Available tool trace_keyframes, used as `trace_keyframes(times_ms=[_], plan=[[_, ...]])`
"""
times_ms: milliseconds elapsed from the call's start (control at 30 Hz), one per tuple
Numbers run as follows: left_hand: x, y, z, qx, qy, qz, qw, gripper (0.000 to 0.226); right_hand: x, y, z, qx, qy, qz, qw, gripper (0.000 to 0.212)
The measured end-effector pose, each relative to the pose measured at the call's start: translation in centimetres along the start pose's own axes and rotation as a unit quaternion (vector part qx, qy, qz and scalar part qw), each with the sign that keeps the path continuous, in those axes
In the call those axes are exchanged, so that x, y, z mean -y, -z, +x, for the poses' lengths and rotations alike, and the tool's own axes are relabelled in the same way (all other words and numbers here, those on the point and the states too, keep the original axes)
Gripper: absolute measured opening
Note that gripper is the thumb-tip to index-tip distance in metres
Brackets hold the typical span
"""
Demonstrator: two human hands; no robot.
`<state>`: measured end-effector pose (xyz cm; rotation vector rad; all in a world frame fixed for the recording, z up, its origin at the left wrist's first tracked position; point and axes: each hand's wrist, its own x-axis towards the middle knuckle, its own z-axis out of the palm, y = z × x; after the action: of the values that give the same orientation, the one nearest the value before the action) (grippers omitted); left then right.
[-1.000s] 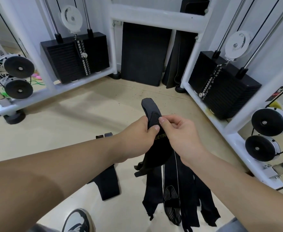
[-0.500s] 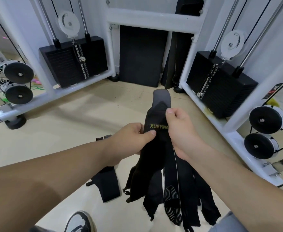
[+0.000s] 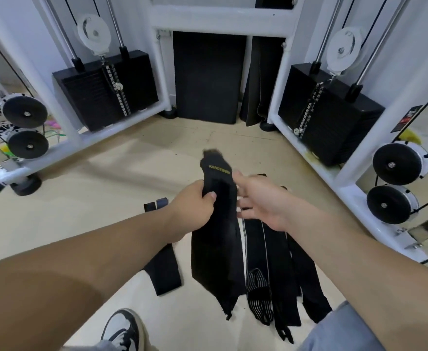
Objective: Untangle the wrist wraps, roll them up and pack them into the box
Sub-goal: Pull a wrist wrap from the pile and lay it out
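My left hand [image 3: 195,206] grips a black wrist wrap [image 3: 215,239] with yellow lettering near its top end and holds it up above the floor. The wrap hangs down straight, its thin loop at the bottom. My right hand [image 3: 261,198] is beside the wrap on its right, fingers spread and loose, holding nothing. Below it several more black wraps [image 3: 276,264] lie side by side on the floor, one with a white-striped end [image 3: 258,295]. Another black wrap [image 3: 163,272] lies on the floor under my left forearm. No box is in view.
White cable-machine frames with black weight stacks stand at the left [image 3: 106,89] and right [image 3: 329,112]. A black mat [image 3: 207,77] leans against the back wall. My shoe [image 3: 121,330] is at the bottom edge. Bare beige floor [image 3: 106,193] lies in the middle.
My right hand has let go of the wrap and opened beside it. My left hand has drawn the wrap free of the pile, so it now hangs straight.
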<state>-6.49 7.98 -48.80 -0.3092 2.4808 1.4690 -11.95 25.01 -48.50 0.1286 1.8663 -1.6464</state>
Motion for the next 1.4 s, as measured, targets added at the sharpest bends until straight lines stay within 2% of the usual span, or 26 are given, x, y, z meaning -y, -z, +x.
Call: trace_keyframes(times_ms=[67,133,333,433,567,633,767,933,1000,1067,1133,1233,1333,1400], plan=[[0.7,-0.7,1.0,-0.013,0.024,-0.055,0.998,0.026,-1.5,0.2,-0.4,0.061,-0.037,-0.052,0.996,0.051],[2.0,-1.9,1.7,-0.025,0.064,-0.112,0.991,0.025,-3.8,0.1,-0.5,0.084,-0.067,-0.092,0.990,0.045],[6.6,-5.0,3.2,-0.012,0.144,-0.185,0.972,0.024,-11.9,-1.2,1.5,0.068,-0.142,-0.101,0.982,0.036],[8.9,-5.0,4.8,0.007,0.175,-0.190,0.966,0.024,-15.6,-2.1,3.1,0.098,-0.136,-0.116,0.979,0.047],[11.8,-4.5,8.3,0.045,0.209,-0.189,0.958,0.031,-19.8,-3.7,6.6,0.059,-0.151,-0.038,0.986,0.041],[12.9,-4.5,10.5,0.047,0.210,-0.194,0.957,0.034,-20.8,-4.1,8.7,0.047,-0.168,0.027,0.984,0.035],[14.4,-4.6,15.2,0.064,0.182,-0.185,0.964,0.054,-21.2,-4.2,12.5,0.030,-0.208,0.081,0.974,0.033],[16.4,-3.2,21.1,0.051,0.140,-0.145,0.978,0.072,-23.5,-4.8,16.9,0.066,-0.271,0.084,0.957,0.065],[18.7,-3.0,22.6,0.031,0.170,-0.135,0.976,0.084,-24.9,-5.7,18.3,0.040,-0.271,0.048,0.960,0.048],[21.5,-3.4,22.7,0.020,0.224,-0.089,0.970,0.092,-26.3,-6.4,19.4,-0.029,-0.261,0.003,0.965,0.031],[24.5,-4.5,21.9,0.029,0.269,-0.052,0.961,0.086,-27.5,-6.8,20.2,-0.075,-0.260,-0.019,0.963,0.025],[27.7,-6.3,20.0,0.057,0.303,-0.047,0.950,0.076,-28.2,-7.1,20.5,-0.089,-0.247,-0.072,0.962,0.010],[29.3,-8.0,18.3,0.062,0.319,-0.075,0.943,0.064,-29.1,-7.6,20.8,-0.086,-0.246,-0.131,0.956,0.011],[29.3,-9.0,17.2,0.072,0.322,-0.106,0.938,0.059,-28.8,-8.0,20.8,-0.088,-0.270,-0.101,0.953,0.013]])
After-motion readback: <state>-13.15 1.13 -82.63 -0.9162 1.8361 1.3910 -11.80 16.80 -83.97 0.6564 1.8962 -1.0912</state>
